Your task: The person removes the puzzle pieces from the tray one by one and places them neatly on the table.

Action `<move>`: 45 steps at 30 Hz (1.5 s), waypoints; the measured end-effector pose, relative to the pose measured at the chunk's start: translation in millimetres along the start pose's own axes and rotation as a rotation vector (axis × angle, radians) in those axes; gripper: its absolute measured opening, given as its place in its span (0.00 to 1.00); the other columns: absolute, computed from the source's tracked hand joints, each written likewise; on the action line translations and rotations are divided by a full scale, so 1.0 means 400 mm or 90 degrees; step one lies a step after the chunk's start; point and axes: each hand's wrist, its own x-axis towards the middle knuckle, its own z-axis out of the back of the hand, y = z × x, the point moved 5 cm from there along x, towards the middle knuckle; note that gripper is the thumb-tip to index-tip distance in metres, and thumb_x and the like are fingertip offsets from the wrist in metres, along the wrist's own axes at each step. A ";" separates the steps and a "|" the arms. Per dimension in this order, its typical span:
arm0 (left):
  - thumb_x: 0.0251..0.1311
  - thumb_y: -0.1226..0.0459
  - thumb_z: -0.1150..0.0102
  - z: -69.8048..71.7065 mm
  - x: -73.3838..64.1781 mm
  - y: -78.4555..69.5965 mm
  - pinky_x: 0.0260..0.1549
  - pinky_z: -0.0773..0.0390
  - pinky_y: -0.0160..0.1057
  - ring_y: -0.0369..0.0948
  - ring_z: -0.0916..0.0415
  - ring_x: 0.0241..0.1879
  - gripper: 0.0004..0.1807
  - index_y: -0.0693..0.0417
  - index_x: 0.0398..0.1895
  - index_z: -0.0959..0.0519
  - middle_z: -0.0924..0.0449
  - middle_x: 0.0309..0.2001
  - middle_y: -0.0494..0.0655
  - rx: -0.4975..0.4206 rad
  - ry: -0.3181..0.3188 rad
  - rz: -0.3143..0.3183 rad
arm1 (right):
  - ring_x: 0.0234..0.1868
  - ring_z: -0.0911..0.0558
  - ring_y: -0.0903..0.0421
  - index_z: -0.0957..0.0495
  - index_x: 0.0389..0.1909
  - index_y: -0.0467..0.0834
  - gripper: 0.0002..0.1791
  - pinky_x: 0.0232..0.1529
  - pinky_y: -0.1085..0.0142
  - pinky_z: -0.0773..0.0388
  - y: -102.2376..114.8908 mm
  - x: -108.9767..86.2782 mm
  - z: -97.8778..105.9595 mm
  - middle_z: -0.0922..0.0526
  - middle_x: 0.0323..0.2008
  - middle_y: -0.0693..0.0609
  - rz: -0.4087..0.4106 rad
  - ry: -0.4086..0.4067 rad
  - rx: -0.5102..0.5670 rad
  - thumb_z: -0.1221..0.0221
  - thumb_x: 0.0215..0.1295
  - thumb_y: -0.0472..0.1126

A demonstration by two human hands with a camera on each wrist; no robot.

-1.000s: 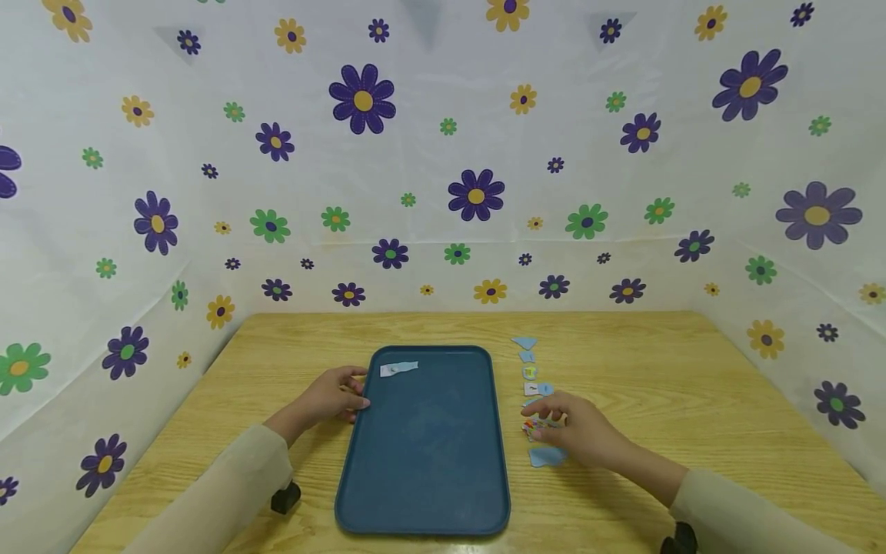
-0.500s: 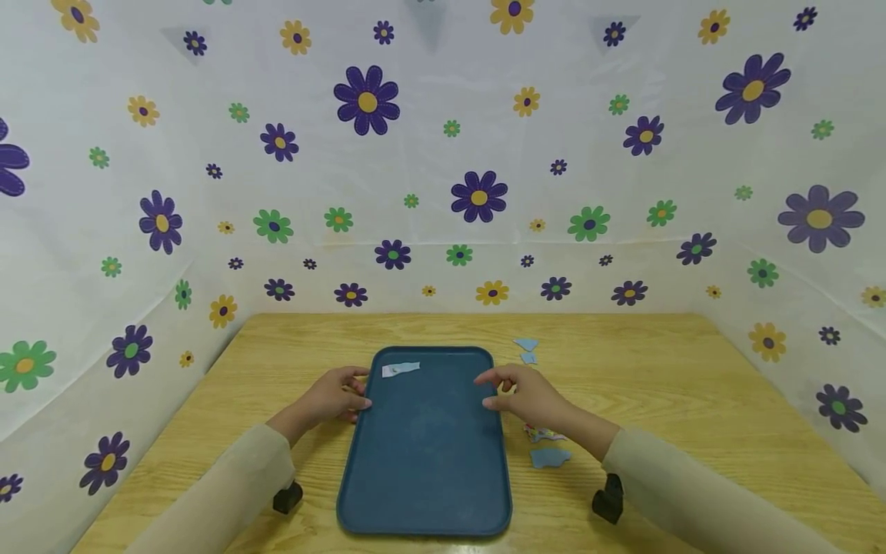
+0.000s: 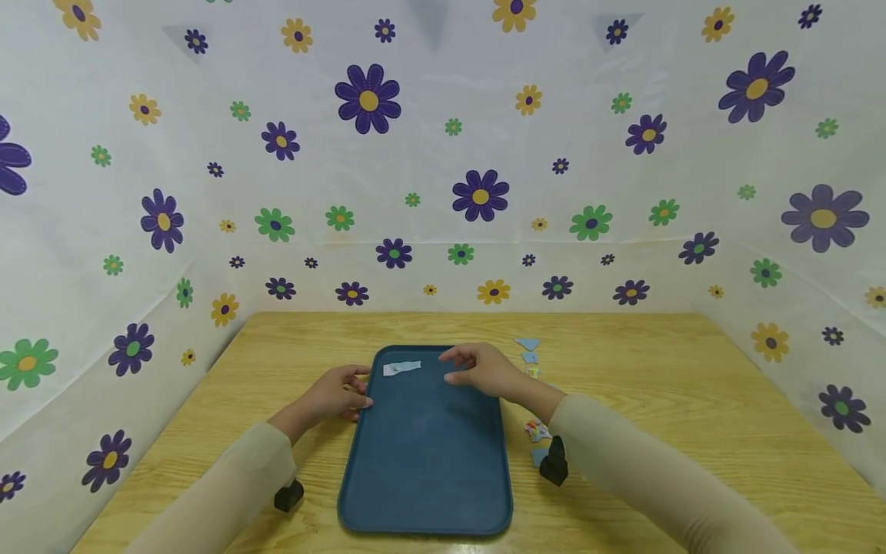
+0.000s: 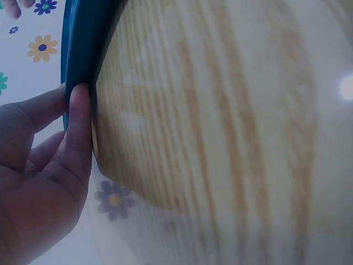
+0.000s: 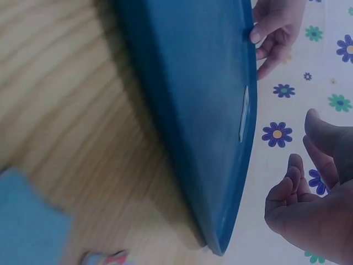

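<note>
My left hand [image 3: 332,395] holds the left rim of a dark blue tray [image 3: 429,462], thumb on the edge and fingers beside it. In the left wrist view, the thumb and fingers [image 4: 80,118] pinch the rim. My right hand [image 3: 487,371] hovers over the tray's far right part, thumb and fingertips apart. Nothing shows between those fingers [image 5: 295,165] in the right wrist view. A pale blue and white strip [image 3: 401,368], like joined puzzle pieces, lies in the tray's far left corner.
Right of the tray, small irregular flat pieces form a column: a blue triangular piece [image 3: 528,343] at the far end, a multicoloured piece [image 3: 536,430] and a blue piece [image 3: 540,457] nearer, partly covered by the right wrist camera [image 3: 554,462]. Flowered sheeting [image 3: 415,154] surrounds the wooden table [image 3: 637,385].
My right hand has moved left and away from me, from above the column of pieces to over the tray. My left hand stays at the tray's rim.
</note>
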 end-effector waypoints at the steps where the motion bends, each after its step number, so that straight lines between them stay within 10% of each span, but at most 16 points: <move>1: 0.58 0.76 0.38 0.000 0.001 0.001 0.27 0.18 0.41 0.45 0.26 0.29 0.34 0.63 0.69 0.36 0.30 0.40 0.56 -0.001 0.000 0.000 | 0.44 0.24 0.53 0.19 0.53 0.46 0.17 0.41 0.60 0.23 0.004 0.009 -0.003 0.22 0.49 0.41 -0.004 -0.001 0.001 0.35 0.63 0.39; 45: 0.60 0.74 0.38 0.003 -0.001 0.002 0.29 0.18 0.41 0.45 0.25 0.30 0.33 0.63 0.68 0.36 0.29 0.41 0.56 0.005 0.005 0.004 | 0.42 0.23 0.51 0.16 0.47 0.46 0.15 0.43 0.57 0.23 -0.016 0.214 -0.134 0.21 0.42 0.48 -0.087 0.002 -0.042 0.31 0.58 0.41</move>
